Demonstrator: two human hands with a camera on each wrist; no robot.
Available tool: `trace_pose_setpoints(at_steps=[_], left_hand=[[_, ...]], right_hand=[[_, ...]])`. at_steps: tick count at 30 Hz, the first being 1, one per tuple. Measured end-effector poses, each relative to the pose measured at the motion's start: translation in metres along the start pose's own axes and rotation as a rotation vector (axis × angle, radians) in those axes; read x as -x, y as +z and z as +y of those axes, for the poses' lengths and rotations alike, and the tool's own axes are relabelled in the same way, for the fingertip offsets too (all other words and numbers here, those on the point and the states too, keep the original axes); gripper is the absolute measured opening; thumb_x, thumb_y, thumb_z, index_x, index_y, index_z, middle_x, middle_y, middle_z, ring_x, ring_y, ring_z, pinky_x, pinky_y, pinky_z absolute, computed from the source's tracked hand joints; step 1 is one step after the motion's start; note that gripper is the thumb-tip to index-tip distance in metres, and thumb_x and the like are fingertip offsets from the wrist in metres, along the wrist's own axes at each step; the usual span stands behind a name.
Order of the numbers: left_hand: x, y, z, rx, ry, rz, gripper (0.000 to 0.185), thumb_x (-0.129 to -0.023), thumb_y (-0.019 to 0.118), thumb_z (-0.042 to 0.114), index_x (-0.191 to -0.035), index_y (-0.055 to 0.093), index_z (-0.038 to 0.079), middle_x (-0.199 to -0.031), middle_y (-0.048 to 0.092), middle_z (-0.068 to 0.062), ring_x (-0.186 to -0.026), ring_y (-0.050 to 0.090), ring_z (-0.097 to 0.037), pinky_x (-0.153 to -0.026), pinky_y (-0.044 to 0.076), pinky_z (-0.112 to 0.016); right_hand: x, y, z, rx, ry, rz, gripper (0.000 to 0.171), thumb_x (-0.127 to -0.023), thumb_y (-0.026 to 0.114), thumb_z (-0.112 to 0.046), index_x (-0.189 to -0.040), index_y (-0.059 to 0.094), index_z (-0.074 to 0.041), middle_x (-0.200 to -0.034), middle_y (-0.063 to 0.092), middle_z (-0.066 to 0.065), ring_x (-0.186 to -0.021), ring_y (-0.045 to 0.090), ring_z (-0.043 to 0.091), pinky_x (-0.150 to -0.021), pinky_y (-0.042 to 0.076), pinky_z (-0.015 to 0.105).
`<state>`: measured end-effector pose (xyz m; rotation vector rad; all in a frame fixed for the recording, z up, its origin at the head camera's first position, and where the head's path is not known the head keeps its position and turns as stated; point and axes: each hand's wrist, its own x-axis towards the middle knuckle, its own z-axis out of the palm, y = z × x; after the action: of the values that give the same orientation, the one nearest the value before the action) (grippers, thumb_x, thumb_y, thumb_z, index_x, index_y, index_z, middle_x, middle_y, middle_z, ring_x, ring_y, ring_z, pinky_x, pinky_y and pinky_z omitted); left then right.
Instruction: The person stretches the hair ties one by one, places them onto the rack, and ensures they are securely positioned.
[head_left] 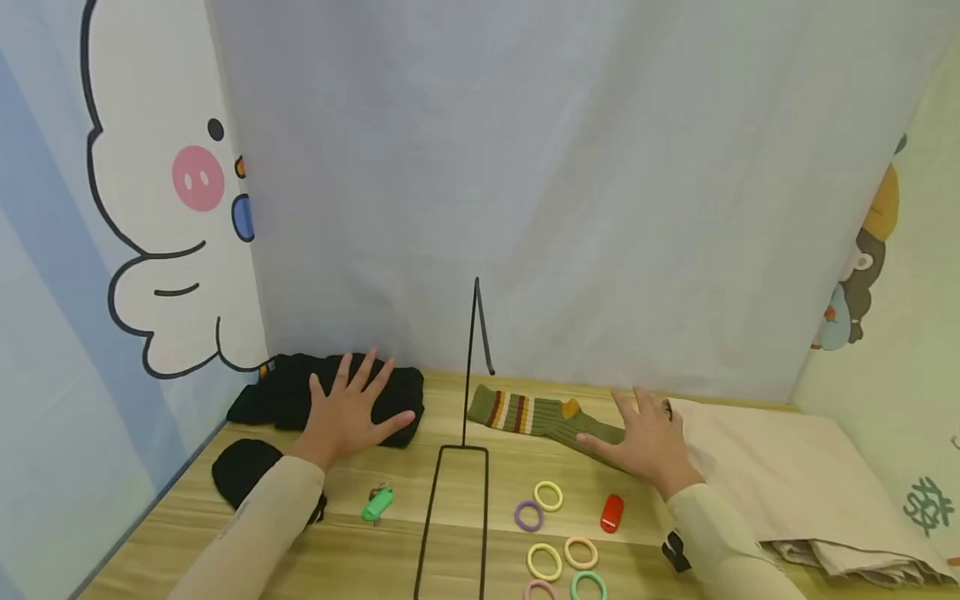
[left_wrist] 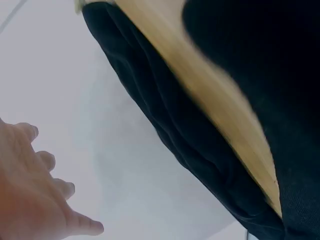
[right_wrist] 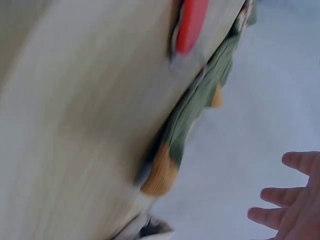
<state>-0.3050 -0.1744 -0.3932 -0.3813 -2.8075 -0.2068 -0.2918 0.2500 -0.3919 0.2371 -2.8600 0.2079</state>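
A pale curtain [head_left: 570, 167] hangs behind a wood-grain desk [head_left: 360, 550]. Both hands are spread wide, palms bare. The left hand [head_left: 351, 414] appears in front of a bundled black cloth [head_left: 281, 396], with a rounded black item [head_left: 243, 471] beside its wrist and a green tag [head_left: 378, 504] on its inner side. The right hand [head_left: 651, 439] overlaps the toe end of a striped green sock [head_left: 551, 421]; beige fabric [head_left: 772, 467] lies on its outer side. Between the hands stand a thin black stand [head_left: 469, 367], coloured rings [head_left: 530, 562] and a red tag [head_left: 612, 514], the last nearest the right.
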Motion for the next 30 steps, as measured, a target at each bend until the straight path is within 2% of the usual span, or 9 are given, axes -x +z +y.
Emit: trace_pose_setpoints(at_steps=[3, 7, 11, 13, 15, 17, 21, 24, 30], left_hand=[[0.016, 0.002, 0.011, -0.009, 0.083, 0.005, 0.091, -0.076, 0.042, 0.078, -0.149, 0.014, 0.031, -0.157, 0.007, -0.004, -0.143, 0.003, -0.038, -0.098, 0.004, -0.075], [0.039, 0.004, 0.026, 0.001, 0.215, -0.036, 0.092, -0.074, 0.044, 0.079, -0.148, 0.014, 0.035, -0.157, 0.007, 0.002, -0.143, 0.005, -0.036, -0.098, 0.007, -0.075], [0.057, 0.005, 0.039, 0.042, 0.349, -0.167, 0.094, -0.071, 0.046, 0.081, -0.148, 0.015, 0.036, -0.157, 0.009, 0.004, -0.143, 0.006, -0.035, -0.097, 0.008, -0.075], [0.063, 0.006, 0.044, 0.071, 0.392, -0.263, 0.095, -0.069, 0.048, 0.081, -0.148, 0.017, 0.036, -0.157, 0.01, 0.003, -0.143, 0.005, -0.035, -0.097, 0.006, -0.076], [0.067, 0.008, 0.047, 0.104, 0.411, -0.352, 0.096, -0.068, 0.05, 0.081, -0.147, 0.019, 0.036, -0.156, 0.013, 0.002, -0.143, 0.003, -0.036, -0.097, 0.002, -0.076], [0.068, 0.009, 0.05, 0.122, 0.418, -0.408, 0.096, -0.067, 0.051, 0.081, -0.147, 0.023, 0.036, -0.156, 0.017, 0.001, -0.143, 0.004, -0.037, -0.097, 0.0, -0.076], [0.07, 0.012, 0.053, 0.087, 0.442, -0.442, 0.097, -0.066, 0.048, 0.084, -0.146, 0.026, 0.035, -0.154, 0.023, 0.001, -0.142, 0.01, -0.038, -0.097, 0.004, -0.076], [0.072, 0.013, 0.054, 0.065, 0.439, -0.474, 0.097, -0.065, 0.047, 0.085, -0.146, 0.026, 0.035, -0.153, 0.026, 0.001, -0.142, 0.012, -0.038, -0.099, 0.004, -0.074], [0.074, 0.011, 0.051, 0.042, 0.41, -0.521, 0.1, -0.064, 0.046, 0.086, -0.146, 0.023, 0.036, -0.154, 0.024, 0.002, -0.143, 0.009, -0.035, -0.1, 0.003, -0.073]], right_hand=[[0.012, 0.003, -0.014, -0.047, -0.052, -0.008, 0.101, -0.069, 0.047, -0.082, -0.143, 0.036, -0.013, -0.136, 0.044, 0.023, -0.118, 0.047, 0.045, -0.095, 0.027, 0.068], [0.025, 0.004, -0.033, -0.103, -0.105, -0.102, 0.098, -0.067, 0.055, -0.078, -0.14, 0.041, -0.015, -0.128, 0.052, 0.02, -0.107, 0.056, 0.04, -0.093, 0.039, 0.058], [0.033, 0.006, -0.045, -0.146, -0.147, -0.226, 0.086, -0.065, 0.071, -0.064, -0.133, 0.051, -0.014, -0.114, 0.058, 0.012, -0.09, 0.06, 0.024, -0.074, 0.05, 0.043], [0.034, 0.007, -0.049, -0.187, -0.158, -0.299, 0.078, -0.066, 0.076, -0.053, -0.13, 0.054, -0.013, -0.097, 0.062, 0.008, -0.077, 0.059, 0.018, -0.064, 0.049, 0.038], [0.034, 0.009, -0.051, -0.201, -0.172, -0.343, 0.071, -0.067, 0.079, -0.047, -0.126, 0.057, -0.013, -0.091, 0.065, 0.005, -0.073, 0.059, 0.016, -0.06, 0.047, 0.036], [0.032, 0.01, -0.053, -0.216, -0.191, -0.374, 0.066, -0.068, 0.079, -0.043, -0.122, 0.059, -0.013, -0.092, 0.068, 0.006, -0.076, 0.061, 0.019, -0.062, 0.049, 0.038], [0.027, 0.015, -0.054, -0.225, -0.221, -0.409, 0.055, -0.07, 0.078, -0.041, -0.116, 0.063, -0.014, -0.112, 0.066, 0.006, -0.099, 0.062, 0.028, -0.079, 0.05, 0.046], [0.025, 0.019, -0.055, -0.26, -0.231, -0.448, 0.048, -0.072, 0.078, -0.038, -0.112, 0.065, -0.014, -0.114, 0.066, 0.006, -0.104, 0.061, 0.03, -0.085, 0.048, 0.047], [0.021, 0.021, -0.057, -0.298, -0.271, -0.465, 0.04, -0.074, 0.077, -0.032, -0.107, 0.067, -0.011, -0.113, 0.066, 0.007, -0.106, 0.06, 0.031, -0.087, 0.048, 0.047]])
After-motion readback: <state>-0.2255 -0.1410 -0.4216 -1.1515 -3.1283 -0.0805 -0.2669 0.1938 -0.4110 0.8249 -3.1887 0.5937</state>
